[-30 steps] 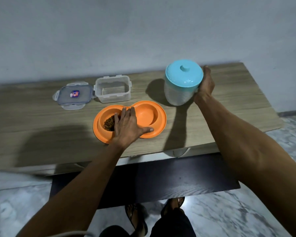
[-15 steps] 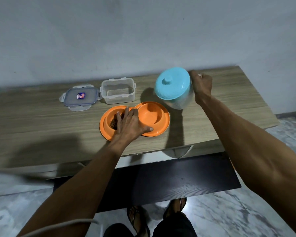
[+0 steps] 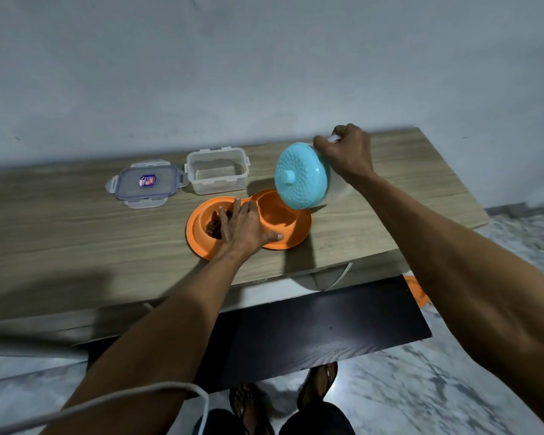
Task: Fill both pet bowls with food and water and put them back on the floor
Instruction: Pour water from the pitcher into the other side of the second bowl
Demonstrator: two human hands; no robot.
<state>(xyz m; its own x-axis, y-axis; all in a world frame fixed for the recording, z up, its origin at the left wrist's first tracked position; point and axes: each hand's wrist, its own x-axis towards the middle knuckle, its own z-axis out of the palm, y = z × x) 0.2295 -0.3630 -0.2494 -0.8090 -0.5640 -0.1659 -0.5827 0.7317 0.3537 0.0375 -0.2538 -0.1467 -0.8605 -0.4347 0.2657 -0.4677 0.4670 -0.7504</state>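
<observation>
My right hand (image 3: 347,153) has tipped the jug (image 3: 302,177) from upright to steeply over the orange bowl's (image 3: 292,233) right well.

Your left hand (image 3: 244,229) lies flat on the orange double bowl (image 3: 291,235), fingers over the kibble (image 3: 213,228) in the well on its own side. Your right hand (image 3: 347,153) grips a jug (image 3: 302,177), tilted lid-first above the other well. Beyond your left hand sit an open tub (image 3: 217,171) and its lid (image 3: 145,183) on the worktop (image 3: 76,233).
</observation>
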